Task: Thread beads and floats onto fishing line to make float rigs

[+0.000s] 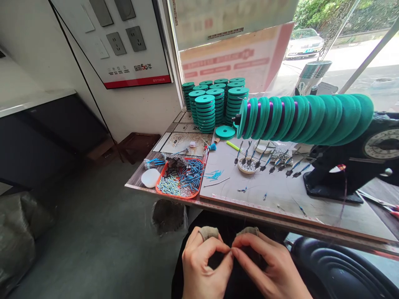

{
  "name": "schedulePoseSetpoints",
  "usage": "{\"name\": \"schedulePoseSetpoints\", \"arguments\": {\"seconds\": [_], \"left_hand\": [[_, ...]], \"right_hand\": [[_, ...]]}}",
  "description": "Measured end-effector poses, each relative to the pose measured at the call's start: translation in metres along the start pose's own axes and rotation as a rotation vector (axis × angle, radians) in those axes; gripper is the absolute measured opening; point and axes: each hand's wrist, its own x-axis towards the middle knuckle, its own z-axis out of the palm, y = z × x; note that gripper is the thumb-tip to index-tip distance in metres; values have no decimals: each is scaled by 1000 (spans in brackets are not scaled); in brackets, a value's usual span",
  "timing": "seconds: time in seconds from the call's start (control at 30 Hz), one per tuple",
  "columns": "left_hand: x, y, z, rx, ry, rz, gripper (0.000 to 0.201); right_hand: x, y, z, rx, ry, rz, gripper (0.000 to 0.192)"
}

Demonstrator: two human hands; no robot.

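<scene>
- Below the table edge, over the lap, the left hand and right hand meet fingertip to fingertip, each pinched shut on something too fine to make out, perhaps a thread; it sits at the point where the thumbs and forefingers touch.
- Both forefingers wear a brownish fabric cot at the knuckle.
- Judged from the pinch, the step goes best with the hands kept close together, the grip light and steady, and the work held up where the eye can follow it.
- Tray: orange, shallow, rounded corners; heaped with small blue, white and silvery tube-like pieces, at the table's near edge.
- White oval pad lies just beside the tray, left of it.
- Bowl: small, round, filled with pale grains; thin blue-tipped pieces stand or lie around it on the grey mat.
- Spools: teal discs with purple cores, threaded side by side on a horizontal rod of a black machine.
- Stacks of like teal discs stand upright at the table's far edge, by the window.
</scene>
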Motion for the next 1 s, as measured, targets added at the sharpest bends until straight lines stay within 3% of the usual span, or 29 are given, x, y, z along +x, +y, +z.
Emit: {"name": "schedulePoseSetpoints", "arguments": {"seconds": [0.27, 0.53, 1.0], "left_hand": [[3, 6, -1, 12, 12, -17, 15], [8, 11, -5, 59, -8, 52, 16], [0, 3, -1, 57, 2, 16, 14]], "right_hand": [[1, 1, 2, 23, 17, -28, 13], [-2, 8, 6, 51, 7, -62, 11], [-3, 11, 13, 149, 58, -17, 10]]}}
